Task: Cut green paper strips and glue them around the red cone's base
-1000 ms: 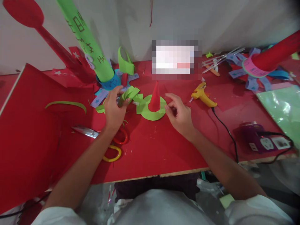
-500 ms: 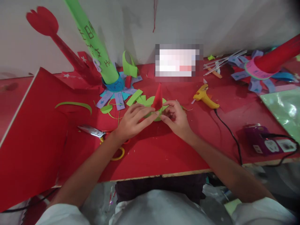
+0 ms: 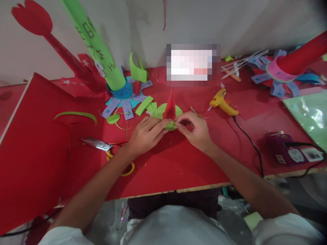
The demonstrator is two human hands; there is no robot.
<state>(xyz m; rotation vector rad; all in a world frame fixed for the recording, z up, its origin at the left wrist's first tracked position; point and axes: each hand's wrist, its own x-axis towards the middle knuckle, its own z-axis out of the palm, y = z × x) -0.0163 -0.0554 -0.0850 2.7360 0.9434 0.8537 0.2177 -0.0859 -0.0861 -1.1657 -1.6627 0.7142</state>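
Observation:
A red paper cone [image 3: 169, 106] stands point-up on a flat green paper piece [image 3: 170, 127] in front of me. My left hand [image 3: 148, 134] comes in from the left, fingers together, its tips pressing the green paper by the cone's base. With thumb and index finger my right hand [image 3: 196, 131] pinches the green paper near the cone's front right; the other fingers curl under. The exact grip of the fingertips is partly hidden. Scissors [image 3: 98, 144] with yellow handles lie beside and partly behind my left forearm. A yellow glue gun [image 3: 224, 103] rests beyond my right hand.
Green paper scraps [image 3: 144, 105] lie behind my left hand. A lettered green tube [image 3: 102, 54] and a red tulip-shaped piece [image 3: 61, 44] stand at left, near a raised red board [image 3: 30, 146]. At right are a purple power box [image 3: 283, 148], its cable and a red tube [image 3: 298, 56].
My right thumb and index finger have closed into a tighter pinch on the green paper. The left fingers have shifted slightly lower around the cone's base. The whole view has shifted a little.

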